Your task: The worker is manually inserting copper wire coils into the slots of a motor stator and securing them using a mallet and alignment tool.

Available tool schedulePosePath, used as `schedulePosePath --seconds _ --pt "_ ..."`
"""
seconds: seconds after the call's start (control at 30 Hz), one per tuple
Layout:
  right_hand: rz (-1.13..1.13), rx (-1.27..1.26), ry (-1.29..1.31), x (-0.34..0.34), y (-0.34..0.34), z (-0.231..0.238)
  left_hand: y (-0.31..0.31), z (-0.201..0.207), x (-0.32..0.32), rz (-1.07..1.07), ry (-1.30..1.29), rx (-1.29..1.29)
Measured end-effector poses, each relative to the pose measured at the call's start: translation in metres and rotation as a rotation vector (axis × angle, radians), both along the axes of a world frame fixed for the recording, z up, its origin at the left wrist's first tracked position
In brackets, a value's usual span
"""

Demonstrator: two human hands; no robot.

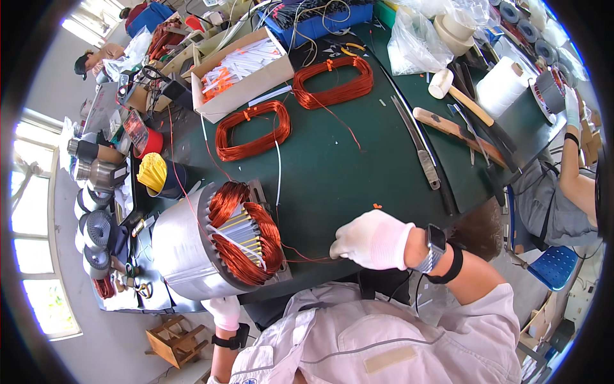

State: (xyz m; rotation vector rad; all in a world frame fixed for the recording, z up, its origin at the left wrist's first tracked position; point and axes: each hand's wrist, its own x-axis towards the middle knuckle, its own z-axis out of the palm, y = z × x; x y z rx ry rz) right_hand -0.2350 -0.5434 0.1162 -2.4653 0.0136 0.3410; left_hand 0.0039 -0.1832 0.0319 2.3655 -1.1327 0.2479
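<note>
A motor stator [185, 256] with a smooth grey metal shell lies on its side at the table's near left. Thick bundles of red-brown copper winding [246, 262] bulge from its open end, around grey slot liners and yellowish strips. My right hand [374, 240], in a white glove, is closed in a pinch to the right of the stator. A thin copper wire [307, 260] runs from the windings to its fingertips. Against the stator's near lower side rests my gloved left hand [224, 312]; its fingers are mostly hidden. Two oval copper coils [220, 137] [332, 102] lie farther back.
Behind the stator stand a carton [243, 73] of white and orange strips and a cup [173, 182] with yellow strips. On the right lie a long file [422, 153], a wooden bar [457, 137], a mallet [470, 102] and a white spool [505, 86]. Co-workers are at far left and right.
</note>
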Motion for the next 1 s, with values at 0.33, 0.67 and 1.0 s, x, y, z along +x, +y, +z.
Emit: schedulePosePath --seconds 0.33,0.67,1.0 --pt "-0.162 0.011 -0.164 0.012 0.023 0.007 -0.009 -0.004 0.002 -0.016 -0.013 -0.087" --pt "-0.572 -0.337 -0.592 0.058 -0.11 0.004 -0.003 0.005 0.0 -0.034 0.083 -0.065" --pt "-0.438 -0.807 -0.121 0.066 -0.13 -0.02 0.001 -0.001 0.002 -0.074 0.008 -0.048"
